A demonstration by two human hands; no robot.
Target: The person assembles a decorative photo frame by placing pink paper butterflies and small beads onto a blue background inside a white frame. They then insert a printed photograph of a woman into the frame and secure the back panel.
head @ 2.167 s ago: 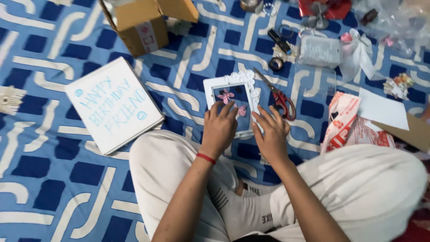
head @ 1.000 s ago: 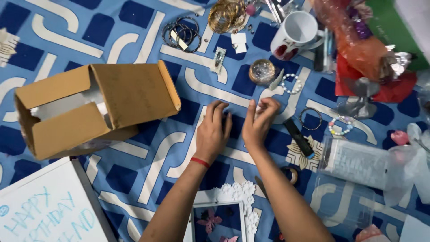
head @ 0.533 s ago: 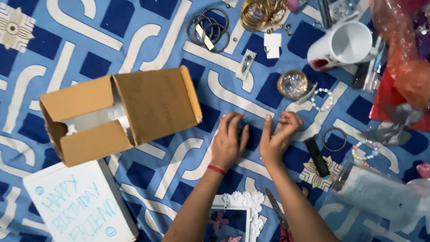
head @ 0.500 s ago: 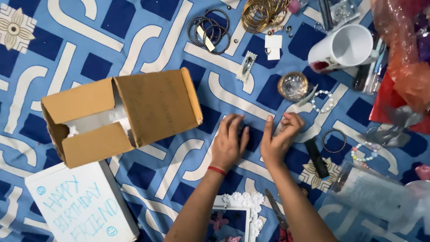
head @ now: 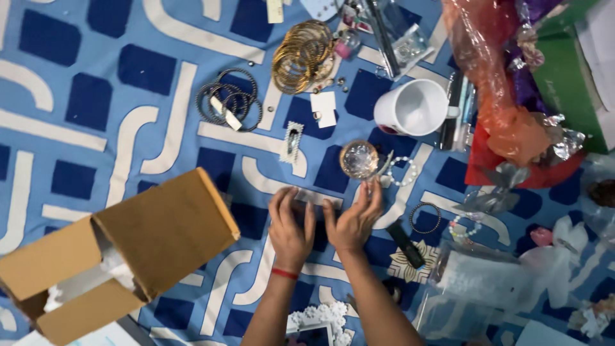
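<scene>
I am resting both hands flat on the sheet (head: 77, 102), left hand (head: 291, 225) and right hand (head: 351, 221) side by side. Fingers are lying open, gripping nothing. A glass bowl (head: 359, 159) is sitting just beyond the right fingertips.

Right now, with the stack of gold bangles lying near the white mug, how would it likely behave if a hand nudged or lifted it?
The gold bangles look like loose separate rings, fanned and overlapping, so a nudge would probably scatter them rather than slide them as one. Being thin round hoops, any tipped on edge could roll across the blue patterned cloth. Lifted, they would likely stay stiff, but some might slip out unless threaded on the fingers.
</scene>
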